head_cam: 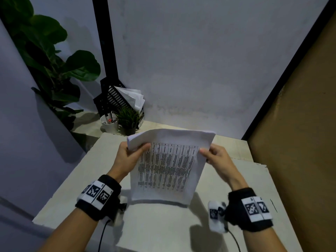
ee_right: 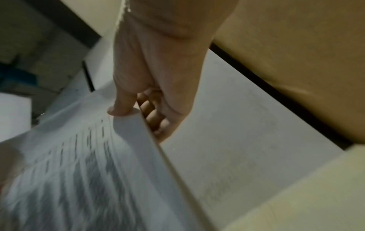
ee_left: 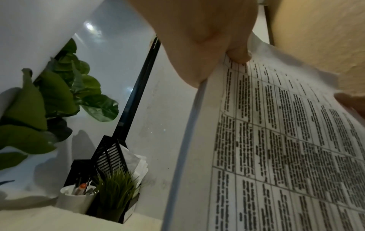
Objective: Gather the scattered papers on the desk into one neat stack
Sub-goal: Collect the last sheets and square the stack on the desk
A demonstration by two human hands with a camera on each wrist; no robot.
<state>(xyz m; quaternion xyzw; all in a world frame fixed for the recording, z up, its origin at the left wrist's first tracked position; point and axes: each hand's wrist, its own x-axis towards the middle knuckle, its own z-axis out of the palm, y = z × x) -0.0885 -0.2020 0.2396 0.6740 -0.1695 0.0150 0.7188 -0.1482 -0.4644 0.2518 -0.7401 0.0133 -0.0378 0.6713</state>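
While you stand the papers (head_cam: 167,170) on their lower edge on the desk (head_cam: 156,226), your left hand (head_cam: 127,159) pinches the upper left side of the bundle, thumb laid across the printed face and the other fingers hidden behind it. Your right hand (head_cam: 218,160) pinches the upper right side the same way; from the right wrist view its thumb (ee_right: 122,101) presses the front sheet while the curled fingers (ee_right: 154,115) sit behind the edge of the bundle. The top of the bundle curls forward toward you, so its blank back shows above a page printed with a dense table. In the left wrist view the left thumb (ee_left: 239,53) rests on the top of that table, and the sheet edges look roughly lined up along the left side, though that view is too close to tell how even they are. The right wrist picture is blurred, and the print there cannot be read.

At the far left corner of the desk you have a white cup (head_cam: 109,124) holding pens, touching or just beside a small potted grass plant (head_cam: 128,120), with a black file holder (head_cam: 112,99) stuffed with loose sheets behind them. A large leafy plant (head_cam: 49,57) stands beyond the desk on the left. Both wrists carry black bands with printed square markers.
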